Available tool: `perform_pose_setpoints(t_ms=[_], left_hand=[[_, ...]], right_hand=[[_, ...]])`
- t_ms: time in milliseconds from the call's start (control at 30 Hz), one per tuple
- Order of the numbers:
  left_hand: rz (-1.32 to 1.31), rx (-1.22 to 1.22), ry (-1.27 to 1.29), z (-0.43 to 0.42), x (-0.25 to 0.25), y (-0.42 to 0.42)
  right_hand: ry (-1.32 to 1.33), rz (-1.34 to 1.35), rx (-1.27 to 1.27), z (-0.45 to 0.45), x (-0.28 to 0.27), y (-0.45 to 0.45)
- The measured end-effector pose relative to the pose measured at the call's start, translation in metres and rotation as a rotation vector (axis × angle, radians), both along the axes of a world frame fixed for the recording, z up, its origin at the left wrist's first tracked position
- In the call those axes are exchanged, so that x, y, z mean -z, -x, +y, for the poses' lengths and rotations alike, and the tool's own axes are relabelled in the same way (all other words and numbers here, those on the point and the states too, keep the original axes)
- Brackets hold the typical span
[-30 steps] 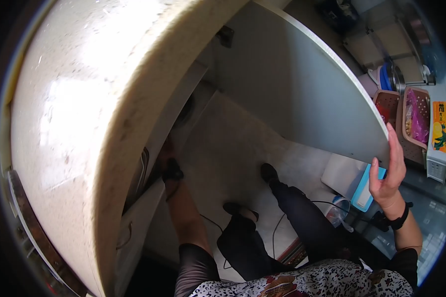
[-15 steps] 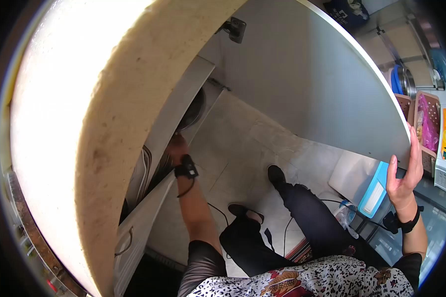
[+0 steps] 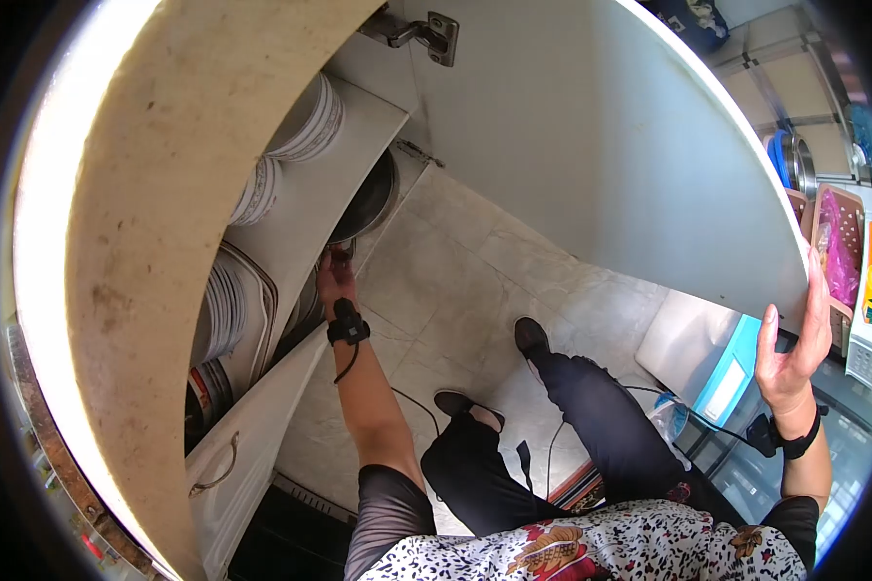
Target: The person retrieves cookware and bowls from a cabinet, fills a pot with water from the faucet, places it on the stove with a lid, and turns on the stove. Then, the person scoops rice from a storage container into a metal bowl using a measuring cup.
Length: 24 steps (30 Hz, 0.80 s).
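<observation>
Low inside the cabinet, my left hand (image 3: 336, 276) is closed around the handle of a dark pan (image 3: 370, 205), which rests on the lower level below a white shelf (image 3: 358, 116). My right hand (image 3: 793, 353) lies against the edge of the wide open cabinet door (image 3: 552, 136), its fingers stretched out and holding nothing. Stacked bowls (image 3: 310, 126) stand on the shelf above the pan. A stack of plates (image 3: 225, 310) sits nearer to me, left of my left forearm.
A second door (image 3: 262, 436) with a metal handle stands ajar at lower left. The stone countertop edge (image 3: 136, 242) curves along the left. A blue and white box (image 3: 727, 373), pink baskets (image 3: 843, 218) and a cable by my legs are on the right.
The view has shifted, so more of the cabinet's inside, with bowls and plates, shows. My left hand has come into clearer view at the pan's handle. My right hand stays at the door's edge.
</observation>
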<state>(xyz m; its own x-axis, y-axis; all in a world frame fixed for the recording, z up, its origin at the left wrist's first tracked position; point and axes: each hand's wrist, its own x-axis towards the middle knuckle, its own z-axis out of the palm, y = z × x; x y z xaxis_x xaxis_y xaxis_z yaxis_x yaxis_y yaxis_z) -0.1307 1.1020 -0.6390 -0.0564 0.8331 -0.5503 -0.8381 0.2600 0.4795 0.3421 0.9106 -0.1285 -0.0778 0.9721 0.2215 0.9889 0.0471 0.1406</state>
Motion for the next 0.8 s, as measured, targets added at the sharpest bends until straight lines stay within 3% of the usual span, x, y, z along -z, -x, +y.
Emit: perform_pose_setpoints(t_ms=[167, 267, 400, 433, 633, 800], left_hand=[[-0.095, -0.077, 0.208, -0.02, -0.01, -0.03], [-0.08, 0.037, 0.318, -0.049, 0.003, -0.042], [-0.059, 0.129, 0.145, -0.081, 0.016, -0.058], [-0.106, 0.095, 0.247, -0.084, 0.012, -0.061], [-0.192, 0.264, 0.074, -0.109, 0.009, -0.055], [-0.039, 0.197, 0.265, -0.152, 0.026, -0.049]], right_hand=[[-0.014, -0.013, -0.024, -0.002, 0.002, -0.002], [-0.008, -0.012, -0.022, -0.005, 0.003, -0.002], [0.009, 0.008, -0.043, -0.007, 0.003, -0.006], [0.007, 0.001, -0.045, -0.007, 0.002, -0.006], [0.012, 0.004, -0.067, -0.006, 0.002, -0.005], [0.014, 0.022, -0.067, -0.002, 0.002, -0.004]])
